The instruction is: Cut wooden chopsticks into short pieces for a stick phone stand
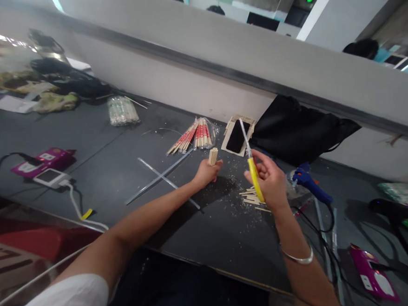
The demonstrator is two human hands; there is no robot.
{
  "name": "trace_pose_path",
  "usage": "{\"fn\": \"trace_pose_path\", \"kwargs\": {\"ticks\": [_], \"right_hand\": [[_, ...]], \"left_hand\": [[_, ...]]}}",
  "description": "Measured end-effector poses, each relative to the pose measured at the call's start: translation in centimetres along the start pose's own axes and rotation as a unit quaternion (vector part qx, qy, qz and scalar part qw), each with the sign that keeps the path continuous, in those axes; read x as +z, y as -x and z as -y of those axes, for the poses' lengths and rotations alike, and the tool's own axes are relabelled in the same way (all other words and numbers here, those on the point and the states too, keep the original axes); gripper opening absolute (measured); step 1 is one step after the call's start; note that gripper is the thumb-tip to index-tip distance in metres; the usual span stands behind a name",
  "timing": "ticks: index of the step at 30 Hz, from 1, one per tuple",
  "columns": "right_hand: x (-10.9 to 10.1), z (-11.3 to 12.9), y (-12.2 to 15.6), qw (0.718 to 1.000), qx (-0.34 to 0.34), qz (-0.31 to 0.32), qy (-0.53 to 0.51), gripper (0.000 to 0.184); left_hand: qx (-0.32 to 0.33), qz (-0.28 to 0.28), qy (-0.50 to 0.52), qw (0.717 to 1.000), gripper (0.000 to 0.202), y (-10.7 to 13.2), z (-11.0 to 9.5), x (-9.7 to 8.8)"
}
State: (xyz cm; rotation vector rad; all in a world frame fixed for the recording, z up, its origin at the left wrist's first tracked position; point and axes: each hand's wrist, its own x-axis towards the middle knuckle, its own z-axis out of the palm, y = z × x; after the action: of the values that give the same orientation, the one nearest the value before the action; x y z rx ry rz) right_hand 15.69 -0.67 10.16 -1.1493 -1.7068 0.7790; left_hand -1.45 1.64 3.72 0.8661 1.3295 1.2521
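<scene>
My left hand is closed round a short bundle of cut wooden sticks, held upright above the dark table. My right hand grips a yellow-handled utility knife, its long blade pointing up and to the left. Under the right hand lies a small heap of cut wooden stick pieces among scattered sawdust.
Packs of red-wrapped chopsticks and a phone on a wooden stand lie behind the hands. Two crossed metal rods are at left, a blue glue gun and cables at right, a black bag against the wall.
</scene>
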Motion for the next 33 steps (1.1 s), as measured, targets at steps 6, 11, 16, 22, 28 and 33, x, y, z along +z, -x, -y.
{"fn": "trace_pose_path", "kwargs": {"ticks": [6,11,16,22,28,33], "right_hand": [[-0.9,3.9,-0.6,0.983,0.023,-0.058,-0.171,0.046],[-1.9,5.0,-0.2,0.982,0.004,-0.073,-0.175,0.044],[-2.4,3.9,-0.3,0.985,0.013,-0.067,-0.156,0.047],[-2.3,3.3,-0.9,0.989,0.005,-0.066,-0.134,0.051],[-2.2,2.9,-1.0,0.992,-0.039,-0.076,-0.092,0.049],[-2.5,3.2,-0.8,0.989,-0.045,-0.091,-0.103,0.049]], "left_hand": [[-0.002,0.101,0.089,0.991,0.039,3.2,-5.4,2.0],[0.011,0.201,0.115,0.973,0.039,4.3,-7.6,3.0],[-0.010,0.226,0.075,0.971,0.037,3.4,-7.6,2.5],[-0.050,0.234,0.052,0.970,0.042,3.0,-7.5,1.6],[-0.045,0.243,0.026,0.969,0.049,3.3,-7.6,1.5],[-0.045,0.257,0.013,0.965,0.050,3.8,-7.6,1.5]]}}
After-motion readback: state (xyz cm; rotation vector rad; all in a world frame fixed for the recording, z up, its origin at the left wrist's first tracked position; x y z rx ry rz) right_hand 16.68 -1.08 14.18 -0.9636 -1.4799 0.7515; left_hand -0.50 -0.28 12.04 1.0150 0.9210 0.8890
